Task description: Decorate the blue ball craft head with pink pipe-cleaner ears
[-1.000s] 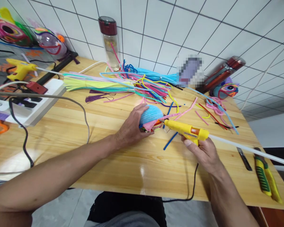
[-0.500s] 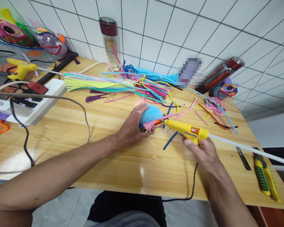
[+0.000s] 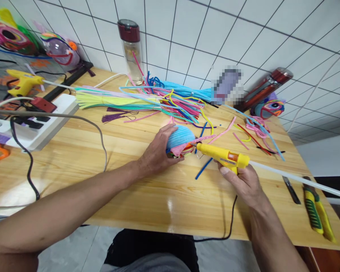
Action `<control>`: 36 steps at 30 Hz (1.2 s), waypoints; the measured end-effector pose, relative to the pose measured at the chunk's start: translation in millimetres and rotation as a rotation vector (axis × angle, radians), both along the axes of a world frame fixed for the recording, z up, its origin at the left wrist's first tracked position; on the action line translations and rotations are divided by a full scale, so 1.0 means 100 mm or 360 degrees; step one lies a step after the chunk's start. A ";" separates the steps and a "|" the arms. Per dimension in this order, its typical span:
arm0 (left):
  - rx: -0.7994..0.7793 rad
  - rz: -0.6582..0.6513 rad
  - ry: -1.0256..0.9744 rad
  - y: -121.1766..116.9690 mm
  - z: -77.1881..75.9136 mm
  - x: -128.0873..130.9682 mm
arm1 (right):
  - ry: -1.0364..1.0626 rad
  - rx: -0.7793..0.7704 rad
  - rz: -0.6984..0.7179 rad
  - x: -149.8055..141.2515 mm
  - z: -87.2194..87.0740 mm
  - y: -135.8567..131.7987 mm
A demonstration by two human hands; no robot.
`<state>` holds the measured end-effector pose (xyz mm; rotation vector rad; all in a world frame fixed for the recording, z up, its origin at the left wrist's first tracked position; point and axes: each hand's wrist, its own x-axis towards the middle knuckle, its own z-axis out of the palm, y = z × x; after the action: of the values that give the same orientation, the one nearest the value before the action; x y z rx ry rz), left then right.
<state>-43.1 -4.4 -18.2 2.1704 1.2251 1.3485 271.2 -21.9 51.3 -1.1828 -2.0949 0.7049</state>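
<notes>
My left hand is wrapped round a ball-shaped craft piece, covered in light blue pipe cleaner with pink and red parts along its lower right side. A pink pipe cleaner sticks out from it to the right. In my right hand is a yellow hot glue gun, its nozzle at the right side of the craft piece; whether the tip touches cannot be made out. A long white glue stick runs out of the gun's back. My left palm and part of the piece are hidden.
Bundled pipe cleaners lie behind the hands, cut pieces to the right. A glass bottle and a red flask stand by the wall. A white power strip and second glue gun are left; a knife and pliers right.
Almost nothing differs. Both hands, the craft piece and the glue gun keep nearly the same place, with only a very slight shift of the view.
</notes>
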 end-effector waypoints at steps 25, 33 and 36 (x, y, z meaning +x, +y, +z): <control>-0.0213 0.0123 -0.0198 0.09 -0.04 -0.04 | -0.0764 -0.0480 -0.1251 0.80 -0.05 0.06; -0.0268 0.0150 -0.0240 0.09 -0.03 -0.04 | -0.1447 -0.0651 -0.1320 0.66 0.04 0.01; -0.0247 0.0155 -0.0264 0.10 -0.05 -0.02 | -0.1457 -0.0645 -0.1438 0.52 0.18 0.07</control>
<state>-45.3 6.0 -23.3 1.8764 1.3377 1.3903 323.1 -15.1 69.5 -2.8000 -1.6880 0.1217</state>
